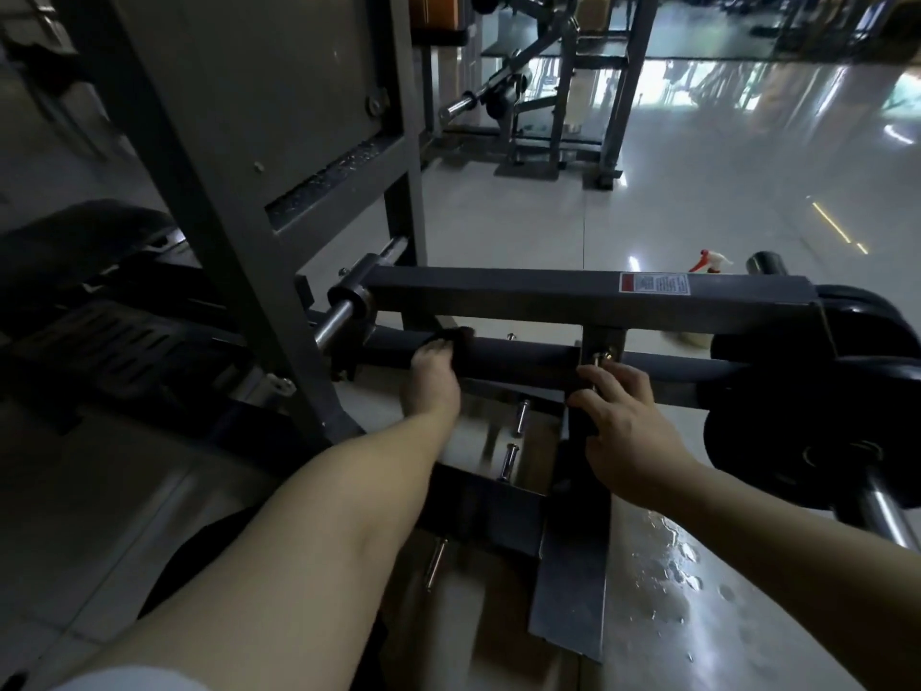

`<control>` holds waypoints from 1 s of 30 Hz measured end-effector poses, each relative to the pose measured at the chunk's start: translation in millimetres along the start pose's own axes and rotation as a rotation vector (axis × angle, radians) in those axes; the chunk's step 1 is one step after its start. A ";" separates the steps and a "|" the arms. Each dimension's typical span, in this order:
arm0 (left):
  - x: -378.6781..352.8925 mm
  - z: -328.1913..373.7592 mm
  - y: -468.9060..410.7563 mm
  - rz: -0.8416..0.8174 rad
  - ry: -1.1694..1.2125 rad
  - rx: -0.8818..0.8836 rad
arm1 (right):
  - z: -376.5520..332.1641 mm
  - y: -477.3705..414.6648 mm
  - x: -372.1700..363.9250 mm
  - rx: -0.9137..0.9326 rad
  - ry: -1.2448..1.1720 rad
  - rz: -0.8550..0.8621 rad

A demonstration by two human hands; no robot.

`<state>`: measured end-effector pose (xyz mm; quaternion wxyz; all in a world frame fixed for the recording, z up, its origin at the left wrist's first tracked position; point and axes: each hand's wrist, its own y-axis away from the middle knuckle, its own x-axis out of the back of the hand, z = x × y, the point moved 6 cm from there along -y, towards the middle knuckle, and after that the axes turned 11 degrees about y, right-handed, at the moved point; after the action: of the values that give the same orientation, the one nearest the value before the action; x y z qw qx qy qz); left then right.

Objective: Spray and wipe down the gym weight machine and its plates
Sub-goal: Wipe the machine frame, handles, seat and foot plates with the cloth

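Gym floor [697, 192]; left fingers [432, 349] around dark cloth [461, 341].

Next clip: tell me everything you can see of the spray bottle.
The spray bottle stands upright on the glossy floor behind the machine's upper beam, which hides its middle. Above the beam shows its red-and-white trigger head; below, a pale, seemingly plastic base. It is far right, near the black plate; only the floor touches it.

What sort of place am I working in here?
A gym, most likely its machine area: black weight plates sit loaded on this grey steel machine, and another plate-loaded machine with a chrome bar stands across the glossy tiled floor.
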<state>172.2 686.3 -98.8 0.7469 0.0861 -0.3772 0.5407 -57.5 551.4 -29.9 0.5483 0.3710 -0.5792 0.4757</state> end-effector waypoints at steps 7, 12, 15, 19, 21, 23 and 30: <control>38.8 -55.1 25.8 0.778 1.169 0.891 | -1.2 -2.0 -6.7 -0.027 0.008 0.015; 35.3 -41.4 0.7 0.766 1.329 0.913 | -1.5 -2.4 -11.5 -0.013 0.021 0.058; 25.6 -37.7 1.9 0.755 1.239 0.950 | -2.5 -1.1 -11.5 0.005 0.012 0.110; 12.8 -27.9 3.5 0.655 1.100 0.910 | -2.7 -0.3 -9.6 0.015 0.015 0.120; 0.8 -10.7 12.5 0.524 0.982 0.836 | -2.3 -0.9 -10.5 0.006 0.015 0.122; -15.2 6.0 29.4 0.403 0.924 0.804 | -4.2 -0.5 -11.6 -0.002 0.016 0.119; -33.5 10.2 21.6 0.300 0.832 0.686 | -6.3 -2.4 -8.8 -0.041 -0.009 0.154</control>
<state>144.1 664.6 -119.6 0.6768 0.0488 0.1389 0.7213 -52.4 555.9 -38.7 0.5149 0.3161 -0.6181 0.5029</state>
